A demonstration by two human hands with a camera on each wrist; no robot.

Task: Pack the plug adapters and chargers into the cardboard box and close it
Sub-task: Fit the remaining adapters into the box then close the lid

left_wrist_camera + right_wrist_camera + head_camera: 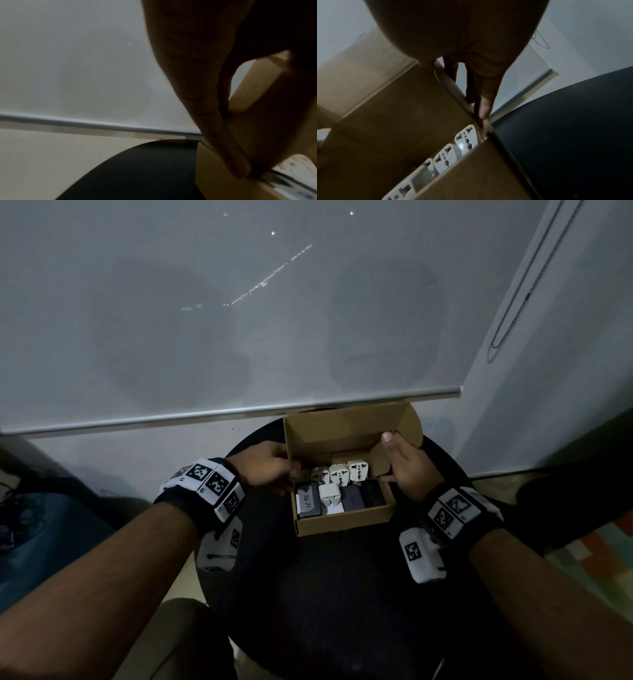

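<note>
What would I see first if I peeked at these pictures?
An open cardboard box sits on a round black table, with white plug adapters and dark chargers packed inside. The left hand and right hand hold its two sides.

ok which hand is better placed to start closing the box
Probably right: the right hand pinches the side flap beside the raised lid; the left hand only grips the cardboard box wall.
</note>
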